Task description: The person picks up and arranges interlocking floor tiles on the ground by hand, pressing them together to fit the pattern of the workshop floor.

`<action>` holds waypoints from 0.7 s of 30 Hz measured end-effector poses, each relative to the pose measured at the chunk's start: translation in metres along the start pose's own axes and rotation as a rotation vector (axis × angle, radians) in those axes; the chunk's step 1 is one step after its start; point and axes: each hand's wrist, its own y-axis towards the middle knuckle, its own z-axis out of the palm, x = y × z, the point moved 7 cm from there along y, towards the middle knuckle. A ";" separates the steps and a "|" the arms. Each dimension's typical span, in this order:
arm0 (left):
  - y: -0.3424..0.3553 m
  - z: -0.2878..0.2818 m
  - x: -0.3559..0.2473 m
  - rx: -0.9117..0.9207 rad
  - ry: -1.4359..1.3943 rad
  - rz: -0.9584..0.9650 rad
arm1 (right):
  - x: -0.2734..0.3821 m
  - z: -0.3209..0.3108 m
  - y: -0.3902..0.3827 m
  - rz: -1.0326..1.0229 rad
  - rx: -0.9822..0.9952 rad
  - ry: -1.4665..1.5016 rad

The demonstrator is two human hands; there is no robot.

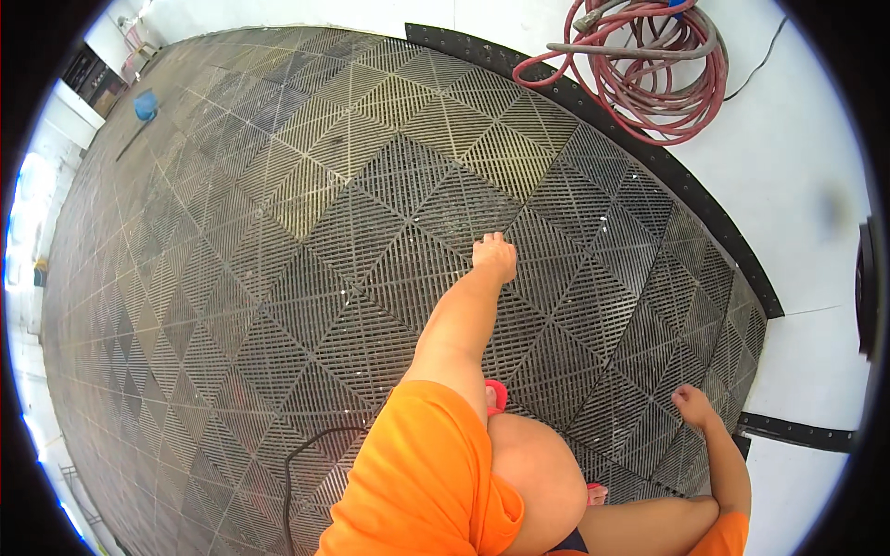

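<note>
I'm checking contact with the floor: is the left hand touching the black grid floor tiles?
Touching. The head view shows the left hand pressed down on the grid floor tiles, arm stretched forward, no gap visible.

**Colours and patterns observed**

Floor grating (pixel 306 232): dark grey-black tiles, ribbing alternating diagonally in a diamond pattern. Hose coil (pixel 649 74), one o'clock: red. Surrounding floor (pixel 797 185): white. Sleeve (pixel 417 473), six o'clock: orange. Container (pixel 146 105), ten o'clock: blue.
</note>
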 end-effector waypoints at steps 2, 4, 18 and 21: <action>-0.004 0.004 -0.009 -0.015 0.002 -0.014 | -0.006 0.010 0.003 -0.027 0.035 0.033; -0.010 0.012 -0.019 0.043 0.013 0.000 | -0.014 0.025 0.000 -0.053 0.152 0.013; -0.023 0.015 -0.040 0.173 0.079 -0.060 | -0.070 0.012 -0.015 -0.010 0.122 -0.020; -0.019 0.014 -0.046 0.162 0.086 -0.058 | -0.085 0.018 -0.021 0.004 0.139 -0.011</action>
